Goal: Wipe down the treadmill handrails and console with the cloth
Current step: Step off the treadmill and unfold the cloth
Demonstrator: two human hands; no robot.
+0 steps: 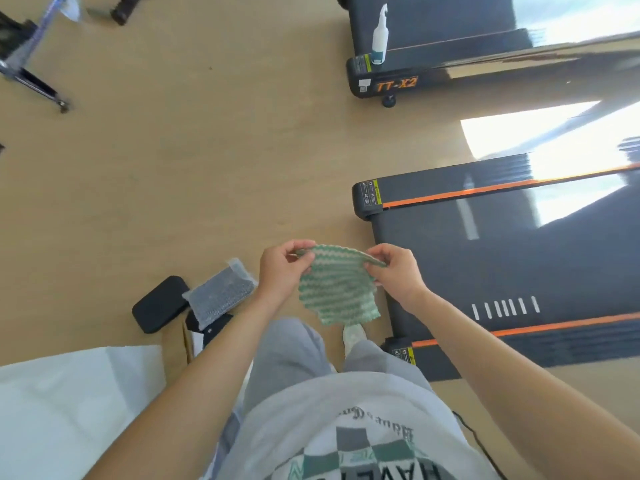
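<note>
A green-and-white striped cloth point(337, 287) hangs spread between both hands in front of my legs. My left hand point(282, 271) pinches its upper left corner and my right hand point(396, 270) pinches its upper right corner. To the right lies the near treadmill's black deck point(502, 265) with orange side stripes; its rear end is closest to me. Its handrails and console are out of view. A second treadmill point(433, 46) marked TT-X2 lies farther away, with a white spray bottle point(380, 36) standing on its rear end.
On the wooden floor to my left lie a black pad point(159, 303) and a plastic-wrapped pack of dark cloth point(221, 294). A white sheet point(69, 403) covers the lower left. A metal stand's leg point(31, 77) crosses the upper left. A black cable point(479, 441) trails at lower right.
</note>
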